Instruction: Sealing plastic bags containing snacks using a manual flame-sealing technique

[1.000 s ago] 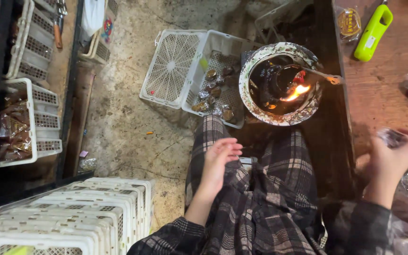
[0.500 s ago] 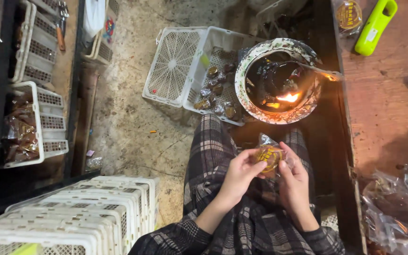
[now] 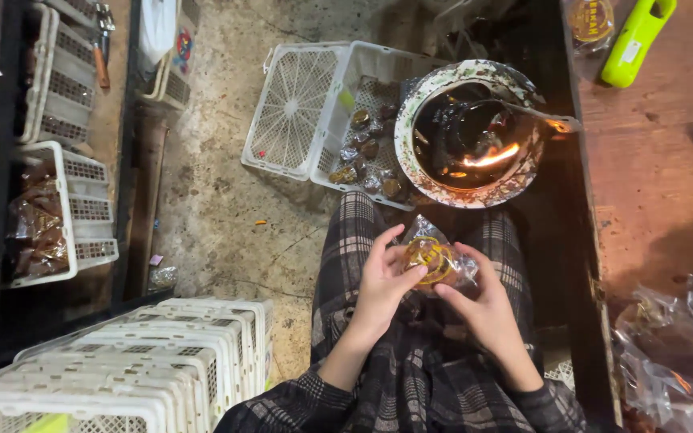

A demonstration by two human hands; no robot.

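**Both hands together over your lap**

Your left hand point(image 3: 385, 277) reaches in from the lower left, forearm angled up and to the right, fingers curled and thumb pressed forward in a pinching grip. Your right hand point(image 3: 483, 301) comes in from the lower right, palm turned toward the left one, fingers bent and closed in a hold. The fingertips of both nearly meet. Dark plaid sleeves cover both arms down toward the wrists.

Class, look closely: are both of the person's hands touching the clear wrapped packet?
Touching. The head view shows left hand and right hand fingers pressed on the clear packet.
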